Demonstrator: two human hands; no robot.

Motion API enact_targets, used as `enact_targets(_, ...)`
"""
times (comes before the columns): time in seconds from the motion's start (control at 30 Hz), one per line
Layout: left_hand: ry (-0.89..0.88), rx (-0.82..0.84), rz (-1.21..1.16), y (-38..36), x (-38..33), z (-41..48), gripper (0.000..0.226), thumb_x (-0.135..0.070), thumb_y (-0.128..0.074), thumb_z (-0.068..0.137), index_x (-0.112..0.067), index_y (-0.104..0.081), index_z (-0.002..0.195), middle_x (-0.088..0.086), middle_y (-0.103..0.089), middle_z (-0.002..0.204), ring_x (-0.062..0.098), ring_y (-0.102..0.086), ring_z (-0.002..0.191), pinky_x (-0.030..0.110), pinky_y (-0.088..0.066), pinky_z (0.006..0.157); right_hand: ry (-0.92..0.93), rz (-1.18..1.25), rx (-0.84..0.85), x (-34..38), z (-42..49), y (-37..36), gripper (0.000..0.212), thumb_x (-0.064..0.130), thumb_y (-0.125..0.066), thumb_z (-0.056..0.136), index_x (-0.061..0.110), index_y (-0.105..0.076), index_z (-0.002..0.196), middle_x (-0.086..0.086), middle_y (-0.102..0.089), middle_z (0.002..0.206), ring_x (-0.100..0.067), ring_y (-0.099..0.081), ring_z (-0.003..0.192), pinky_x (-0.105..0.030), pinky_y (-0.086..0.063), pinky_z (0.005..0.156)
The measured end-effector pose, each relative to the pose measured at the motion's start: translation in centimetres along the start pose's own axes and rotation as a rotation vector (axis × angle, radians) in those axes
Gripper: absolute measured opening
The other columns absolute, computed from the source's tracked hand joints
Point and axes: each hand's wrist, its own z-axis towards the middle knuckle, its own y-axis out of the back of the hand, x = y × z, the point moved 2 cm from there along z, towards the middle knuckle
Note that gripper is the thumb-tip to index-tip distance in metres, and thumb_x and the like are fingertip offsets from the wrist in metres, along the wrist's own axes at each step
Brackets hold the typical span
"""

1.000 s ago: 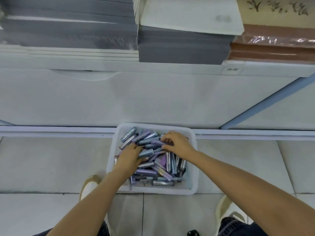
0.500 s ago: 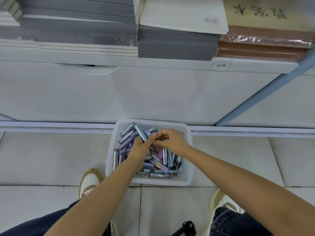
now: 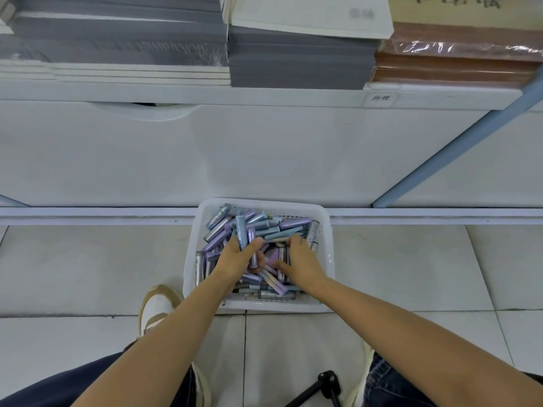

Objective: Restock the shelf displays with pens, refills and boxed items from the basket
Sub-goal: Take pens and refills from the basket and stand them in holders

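White plastic basket point(image 3: 279, 305) sits lower centre on the tiled floor point(image 3: 88, 268), just below the white shelf unit point(image 3: 264, 157), full of purple and blue pen tubes point(image 3: 293, 223). Left hand point(image 3: 238, 258) is clenched round a bunch of them, ends sticking up past the fingers. Right hand point(image 3: 301, 261) has split off from the left since half a second ago (they were touching) and is now fingers-down in the pile; its grasp is hidden, can't tell.
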Motion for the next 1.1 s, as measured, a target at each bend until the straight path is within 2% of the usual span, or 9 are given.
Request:
enact_targets(0.1,0.015,0.038,0.021,0.0,0.1,0.2,0.024,-0.024,-0.061,0.095,0.000,-0.058,0.090,0.008,-0.064,0.065,0.019,-0.063,0.060,0.031,-0.057,0.062,0.015,-0.030,0.076,-0.3,0.4,0.1,0.050,0.028,-0.067,0.089,0.006,-0.043,0.127,-0.014,-0.051,0.127,-0.027,-0.055,0.112,-0.036,-0.047,0.092)
enact_targets(0.2,0.007,0.056,0.042,-0.1,0.1,0.2,0.023,-0.023,-0.062,0.094,-0.002,-0.058,0.085,0.006,-0.067,0.061,0.019,-0.063,0.057,0.030,-0.057,0.061,0.002,0.036,0.127,-1.0,1.1,1.0,0.050,0.032,-0.069,0.088,0.007,-0.047,0.125,-0.009,-0.058,0.117,-0.022,-0.057,0.102,-0.024,-0.041,0.073)
enact_targets(0.3,0.006,0.080,0.059,-0.2,0.1,-0.1,0.020,-0.023,-0.060,0.095,-0.004,-0.061,0.089,0.010,-0.069,0.072,0.022,-0.064,0.067,0.034,-0.058,0.068,0.007,0.088,0.161,-1.6,1.3,1.7,0.043,0.033,-0.069,0.088,0.009,-0.052,0.120,-0.003,-0.056,0.102,-0.013,-0.052,0.081,-0.018,-0.036,0.060)
enact_targets(0.37,-0.003,0.073,0.083,-0.2,0.1,-0.2,0.019,-0.023,-0.059,0.096,-0.004,-0.063,0.096,0.011,-0.070,0.082,0.021,-0.066,0.073,0.030,-0.058,0.068,0.034,0.121,0.177,-1.6,1.5,2.2,0.034,0.033,-0.067,0.089,0.010,-0.057,0.112,-0.003,-0.057,0.096,-0.011,-0.050,0.073,-0.022,-0.042,0.063)
enact_targets(0.5,-0.049,0.094,0.101,-0.4,-0.6,-0.5,0.014,-0.027,-0.058,0.096,-0.018,-0.065,0.103,0.004,-0.074,0.095,0.018,-0.070,0.089,0.034,-0.055,0.082,0.054,0.403,0.236,0.6,1.5,5.2,0.024,0.031,-0.066,0.091,0.011,-0.064,0.104,0.005,-0.059,0.067,-0.001,-0.051,0.049,-0.016,-0.041,0.049)
enact_targets(0.63,-0.145,0.110,0.017,-1.7,-3.7,-1.8,0.018,-0.029,-0.060,0.095,-0.013,-0.067,0.100,-0.005,-0.074,0.076,0.007,-0.069,0.069,0.019,-0.054,0.062,0.120,0.613,0.258,4.6,1.1,9.6,0.014,0.024,-0.068,0.090,0.013,-0.067,0.098,0.008,-0.053,0.060,-0.002,-0.047,0.045,-0.015,-0.038,0.042)
enact_targets(0.77,-0.285,0.127,-0.040,-2.5,-9.2,-3.8,0.012,-0.025,-0.060,0.094,-0.014,-0.062,0.091,-0.012,-0.062,0.058,0.006,-0.060,0.053,0.018,-0.047,0.047,0.221,0.636,0.180,8.4,-0.2,15.3,0.017,0.016,-0.071,0.087,0.008,-0.066,0.101,0.002,-0.054,0.069,-0.002,-0.045,0.043,-0.015,-0.036,0.041)
enact_targets(0.93,-0.494,0.191,-0.052,-3.8,-17.7,-8.5,0.004,-0.016,-0.059,0.095,-0.012,-0.059,0.095,-0.001,-0.067,0.070,0.015,-0.069,0.067,0.020,-0.038,0.042,0.422,0.607,-0.030,13.4,-4.8,24.6,0.024,0.010,-0.073,0.084,0.002,-0.062,0.105,-0.007,-0.060,0.078,-0.008,-0.053,0.048,-0.020,-0.043,0.043)
enact_targets(1.1,-0.790,0.133,0.012,-5.0,-27.7,-15.4,0.013,-0.025,-0.062,0.093,-0.017,-0.057,0.102,0.001,-0.066,0.077,0.007,-0.061,0.060,0.020,-0.043,0.047,0.746,0.517,-0.255,18.2,-11.9,34.3,0.021,0.009,-0.067,0.089,0.008,-0.065,0.110,-0.004,-0.071,0.085,-0.007,-0.059,0.055,-0.020,-0.052,0.054)
